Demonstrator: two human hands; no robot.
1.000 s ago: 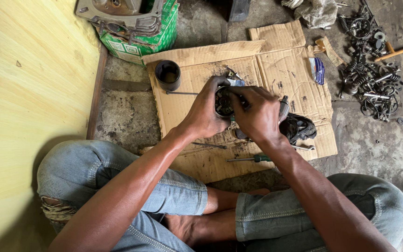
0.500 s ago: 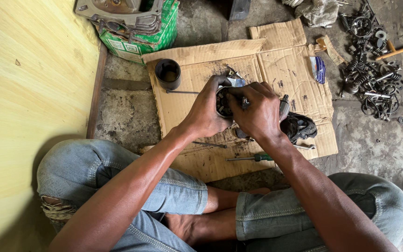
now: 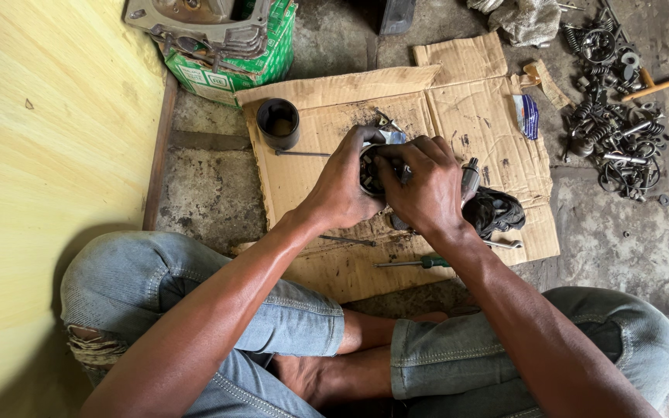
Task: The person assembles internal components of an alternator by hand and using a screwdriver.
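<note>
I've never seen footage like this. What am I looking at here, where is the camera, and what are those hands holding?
There is no machine here: a person sits cross-legged on the floor, and the camera is worn on their head, looking down at their own arms and knees. The left hand and right hand together hold a small round metal part over a sheet of cardboard. Most of the part is hidden by the fingers, so its exact kind is hard to tell. On the cardboard lie a black cylinder, a green-handled screwdriver and a dark rag. To the far right is a pile of springs and small metal parts; at the top stands a green box.
</note>
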